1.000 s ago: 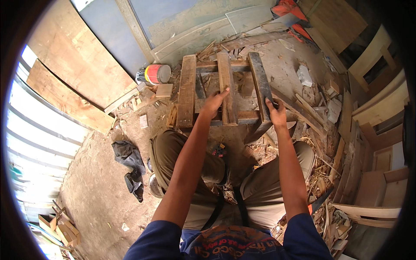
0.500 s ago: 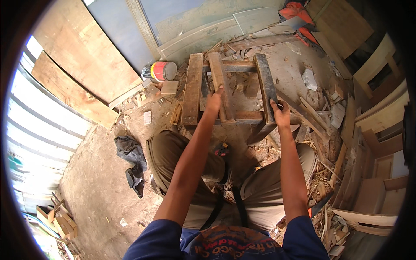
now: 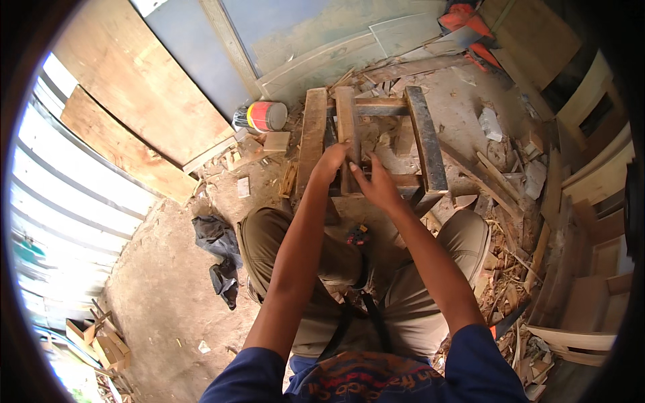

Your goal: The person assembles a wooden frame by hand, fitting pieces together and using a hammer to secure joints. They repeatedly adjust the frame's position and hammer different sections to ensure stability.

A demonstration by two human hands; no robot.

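A low wooden frame, like a small bench or stool, stands in front of my knees. Two planks form its sides, a brown left plank (image 3: 312, 127) and a dark right plank (image 3: 427, 144), joined by crosspieces. Across those crosspieces lies a loose-looking middle plank (image 3: 347, 111), close beside the left one. My left hand (image 3: 330, 162) grips this middle plank near its close end. From the other side, my right hand (image 3: 378, 185) reaches to the same plank's edge, thumb and forefinger spread; whether the thumb touches the wood is hard to tell.
A paint can (image 3: 267, 116) lies on its side beyond the frame's left. Dark cloth (image 3: 216, 240) is on the ground to my left. Wood scraps and shavings (image 3: 500, 269) cover the ground at right, beside wooden furniture parts (image 3: 571, 336). Plywood sheets (image 3: 138, 74) lean at the left.
My right hand has left the dark right plank and moved left to the middle plank. My left hand stays at the middle plank. The whole view has shifted slightly.
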